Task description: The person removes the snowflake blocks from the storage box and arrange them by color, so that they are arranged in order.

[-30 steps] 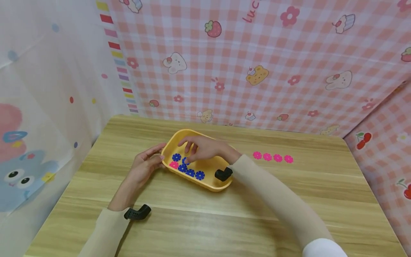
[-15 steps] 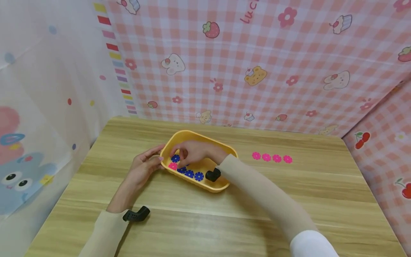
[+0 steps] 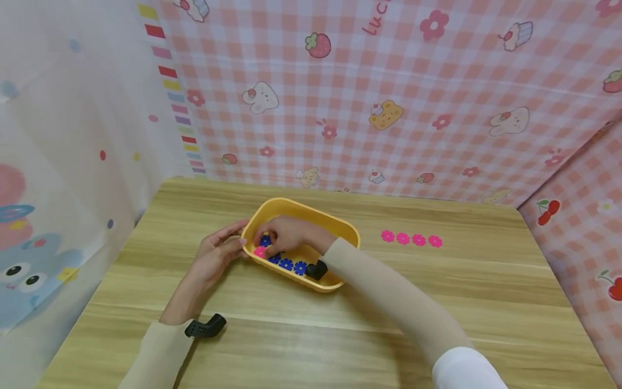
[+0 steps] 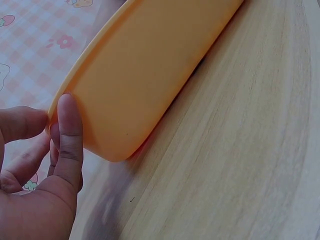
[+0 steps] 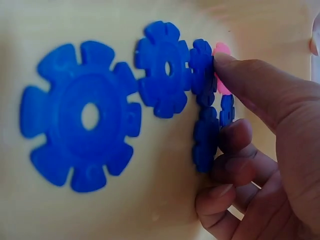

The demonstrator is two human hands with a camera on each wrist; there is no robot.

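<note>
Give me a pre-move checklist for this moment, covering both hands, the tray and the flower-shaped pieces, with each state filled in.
1. Left hand in contact with the yellow tray: ok, touching its left end.
2. Right hand inside the tray, among the pieces: ok.
3. Pink piece in the tray firmly pinched: cannot tell; the thumb overlaps it, but the grip is unclear.
4. Blue pieces well clear of that pink one: not ok, some crowd right beside it.
5. Four pink pieces on the table in a row: ok.
</note>
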